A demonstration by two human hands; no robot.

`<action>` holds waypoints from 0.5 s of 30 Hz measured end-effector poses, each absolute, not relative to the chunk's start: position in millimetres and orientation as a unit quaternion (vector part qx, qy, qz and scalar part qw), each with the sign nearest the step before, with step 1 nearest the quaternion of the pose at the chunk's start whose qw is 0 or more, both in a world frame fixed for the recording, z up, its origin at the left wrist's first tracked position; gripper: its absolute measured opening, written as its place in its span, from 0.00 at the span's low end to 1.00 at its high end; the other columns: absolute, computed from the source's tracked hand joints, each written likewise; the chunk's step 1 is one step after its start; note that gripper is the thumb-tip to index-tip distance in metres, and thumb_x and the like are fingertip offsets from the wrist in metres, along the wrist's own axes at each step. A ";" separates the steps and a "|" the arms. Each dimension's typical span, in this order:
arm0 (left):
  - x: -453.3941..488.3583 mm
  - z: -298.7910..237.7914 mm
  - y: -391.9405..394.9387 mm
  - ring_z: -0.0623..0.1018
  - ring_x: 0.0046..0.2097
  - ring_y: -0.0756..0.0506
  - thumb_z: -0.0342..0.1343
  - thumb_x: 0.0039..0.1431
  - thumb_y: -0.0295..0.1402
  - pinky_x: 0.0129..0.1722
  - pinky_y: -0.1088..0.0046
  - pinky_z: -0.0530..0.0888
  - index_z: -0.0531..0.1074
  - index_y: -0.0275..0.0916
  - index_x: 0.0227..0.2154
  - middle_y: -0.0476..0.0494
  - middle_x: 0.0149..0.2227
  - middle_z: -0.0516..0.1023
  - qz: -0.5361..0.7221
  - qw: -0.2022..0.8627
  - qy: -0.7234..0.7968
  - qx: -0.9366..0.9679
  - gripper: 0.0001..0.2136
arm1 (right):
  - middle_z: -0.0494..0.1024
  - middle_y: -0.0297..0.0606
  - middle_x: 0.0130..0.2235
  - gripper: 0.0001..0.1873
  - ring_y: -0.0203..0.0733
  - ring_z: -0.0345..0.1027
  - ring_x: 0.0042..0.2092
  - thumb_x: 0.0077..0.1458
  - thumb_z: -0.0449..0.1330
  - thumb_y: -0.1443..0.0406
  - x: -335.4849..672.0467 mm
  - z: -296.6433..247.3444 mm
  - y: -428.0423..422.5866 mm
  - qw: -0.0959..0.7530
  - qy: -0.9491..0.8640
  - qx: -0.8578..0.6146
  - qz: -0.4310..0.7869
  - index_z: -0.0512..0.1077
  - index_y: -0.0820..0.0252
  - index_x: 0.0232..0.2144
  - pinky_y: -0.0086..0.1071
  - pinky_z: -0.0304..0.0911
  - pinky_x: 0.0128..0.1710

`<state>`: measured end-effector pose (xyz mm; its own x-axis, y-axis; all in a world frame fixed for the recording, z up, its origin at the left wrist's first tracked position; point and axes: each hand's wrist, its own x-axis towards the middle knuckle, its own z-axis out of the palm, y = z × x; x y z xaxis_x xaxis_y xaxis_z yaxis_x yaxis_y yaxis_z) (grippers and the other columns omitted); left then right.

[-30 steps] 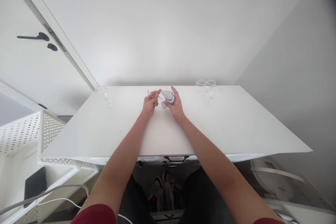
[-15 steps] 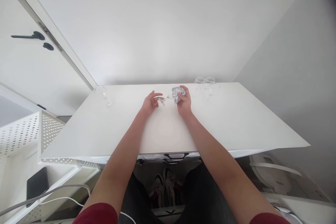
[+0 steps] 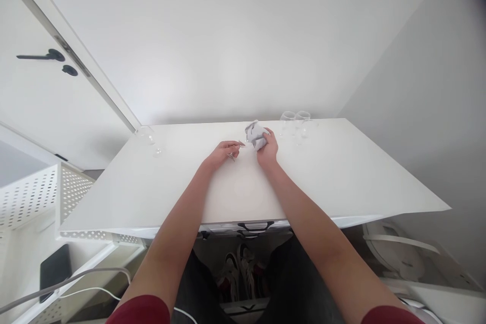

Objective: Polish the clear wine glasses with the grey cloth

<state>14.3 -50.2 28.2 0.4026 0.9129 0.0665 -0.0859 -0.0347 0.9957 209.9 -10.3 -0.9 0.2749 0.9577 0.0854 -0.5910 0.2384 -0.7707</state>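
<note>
My left hand [image 3: 223,153] is closed around the stem of a clear wine glass [image 3: 231,157], whose foot shows beside the fingers. The glass lies tilted sideways just above the white tabletop, its bowl toward the right. A pale grey cloth [image 3: 255,133] is bunched over that bowl and hides most of it. Gripping the cloth from the right side is my right hand [image 3: 269,147], fingers bent around it. How far the cloth reaches inside the bowl I cannot tell.
Two clear wine glasses [image 3: 295,117] stand at the back of the white table [image 3: 322,182], right of my hands. Another clear glass [image 3: 146,135] is at the back left. A wall borders the rear edge. Drawer handles [image 3: 255,226] show below the front edge.
My left hand's fingers were loose near the glass's foot and are now closed on the stem. The cloth has shifted up and now covers more of the bowl.
</note>
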 end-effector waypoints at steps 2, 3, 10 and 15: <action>13.9 27.2 -47.9 0.73 0.35 0.45 0.68 0.58 0.43 0.35 0.69 0.67 0.80 0.37 0.31 0.45 0.26 0.71 0.472 0.583 0.344 0.564 0.13 | 0.76 0.34 0.37 0.12 0.46 0.74 0.47 0.52 0.64 0.56 212.4 -6.1 -4.2 0.760 -0.247 -0.319 0.509 0.68 0.52 0.34 0.40 0.73 0.48; 13.1 27.2 -46.8 0.73 0.36 0.45 0.67 0.59 0.45 0.36 0.69 0.67 0.79 0.38 0.29 0.44 0.26 0.71 0.506 0.572 0.339 0.550 0.14 | 0.76 0.34 0.35 0.12 0.46 0.74 0.46 0.52 0.64 0.56 213.2 -7.3 -2.7 0.766 -0.237 -0.317 0.507 0.66 0.52 0.32 0.40 0.74 0.48; 10.3 29.1 -45.8 0.70 0.32 0.48 0.65 0.60 0.47 0.33 0.71 0.66 0.77 0.37 0.29 0.46 0.25 0.69 0.610 0.536 0.318 0.489 0.16 | 0.78 0.33 0.34 0.10 0.45 0.73 0.37 0.51 0.65 0.59 205.2 8.2 -17.4 0.643 -0.273 -0.240 0.674 0.69 0.53 0.34 0.39 0.74 0.39; 15.4 23.6 -44.6 0.69 0.31 0.48 0.68 0.57 0.49 0.31 0.71 0.64 0.77 0.35 0.26 0.44 0.25 0.70 0.539 0.578 0.315 0.526 0.19 | 0.81 0.36 0.39 0.13 0.49 0.76 0.42 0.52 0.63 0.59 203.5 19.9 -27.9 0.570 -0.355 -0.197 0.714 0.75 0.55 0.41 0.41 0.74 0.41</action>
<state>15.4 -44.6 23.6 0.2217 0.9537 0.2032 -0.2907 -0.1342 0.9473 203.5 -27.9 19.9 -0.2723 0.9544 0.1224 -0.6748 -0.0987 -0.7314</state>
